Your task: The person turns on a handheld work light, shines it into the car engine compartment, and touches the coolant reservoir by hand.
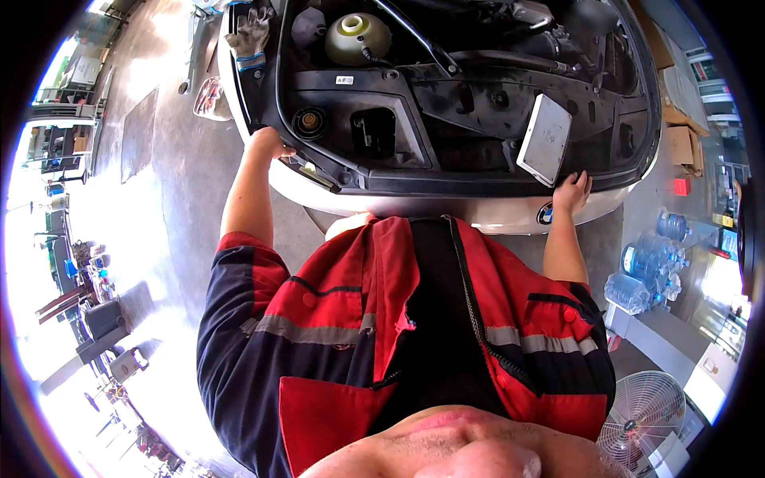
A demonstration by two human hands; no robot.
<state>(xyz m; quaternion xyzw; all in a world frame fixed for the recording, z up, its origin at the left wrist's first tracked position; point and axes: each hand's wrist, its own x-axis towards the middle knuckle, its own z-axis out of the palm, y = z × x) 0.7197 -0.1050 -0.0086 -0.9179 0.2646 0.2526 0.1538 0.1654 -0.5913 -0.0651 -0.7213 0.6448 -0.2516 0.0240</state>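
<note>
My left hand [268,144] is at the left front corner of the open engine bay, by the headlight edge [317,172]. Its fingers are curled; whatever they may hold is hidden or too small to make out. My right hand [571,192] rests on the car's white front edge [478,212], fingers stretched over the rim beside the round badge [546,213]. Just above it, a flat silver-white tablet-like case [545,139] lies tilted on the black front cover [470,103]. A gold-coloured cap [309,121] sits near my left hand.
A pair of work gloves [251,36] lies on the left fender, and a pale reservoir [358,41] stands in the engine bay. Several water bottles [649,267], a floor fan [637,422] and cardboard boxes [681,147] are on the right. Workshop equipment [100,319] lines the left.
</note>
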